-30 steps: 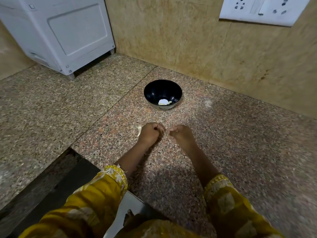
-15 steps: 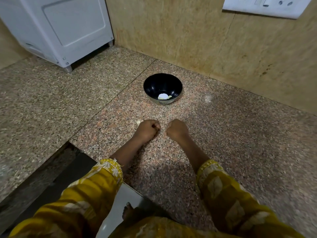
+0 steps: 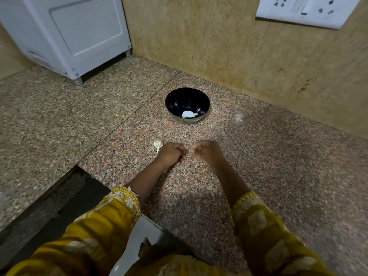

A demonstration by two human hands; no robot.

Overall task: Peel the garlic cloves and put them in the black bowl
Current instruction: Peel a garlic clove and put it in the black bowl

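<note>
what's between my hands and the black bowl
Only bare granite counter, in the head view. The loose garlic clove lies beside the left hand, off that stretch.

Dim, warm indoor light. A broad, soft shadow lies on the surface (image 3: 278, 166) at 6 o'clock, with a faint glare patch toward 2 o'clock. The edges bow outward, and the sleeves (image 3: 103, 226) look blurred.

open counter (image 3: 179, 134) leads to the black bowl (image 3: 177, 102); wall (image 3: 229, 56) close behind it, 1 garlic clove (image 3: 157, 144) lies leftward.
</note>
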